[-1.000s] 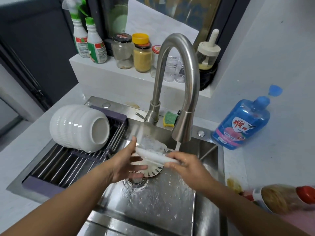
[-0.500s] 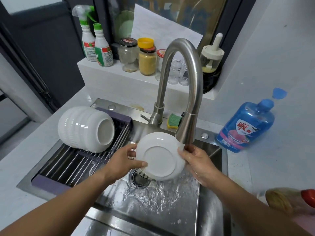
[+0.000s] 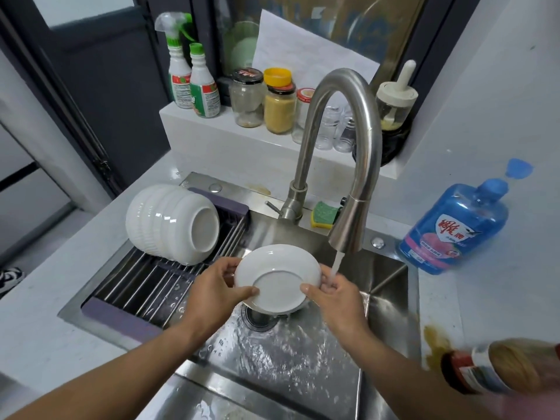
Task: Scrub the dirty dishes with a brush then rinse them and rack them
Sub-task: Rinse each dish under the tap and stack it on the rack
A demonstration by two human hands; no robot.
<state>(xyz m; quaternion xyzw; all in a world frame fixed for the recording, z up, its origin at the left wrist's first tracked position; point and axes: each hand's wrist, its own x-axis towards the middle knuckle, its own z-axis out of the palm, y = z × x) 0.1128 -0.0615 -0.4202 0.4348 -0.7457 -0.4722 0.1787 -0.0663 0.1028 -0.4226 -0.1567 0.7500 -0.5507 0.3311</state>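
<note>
Squarely mid-frame, my left hand point(image 3: 212, 286) and right hand point(image 3: 336, 294) grip opposite rims of a small round white ceramic plate point(image 3: 277, 280), underside up, above the wet steel sink point(image 3: 288, 365); behind, the steel faucet point(image 3: 348, 225) pours onto my right fingers; stacked white bowls point(image 3: 172, 222) lie on the slatted rack point(image 3: 142, 286) at left.

light: soft, even, fairly bright | glare: highlights on faucet point(image 3: 368, 140), sparkle on wet sink point(image 3: 288, 359) floor | shadows: faint | blur: bottle point(image 3: 500, 371) at lower right smeared | distortion: wide-angle bending toward edges
</note>
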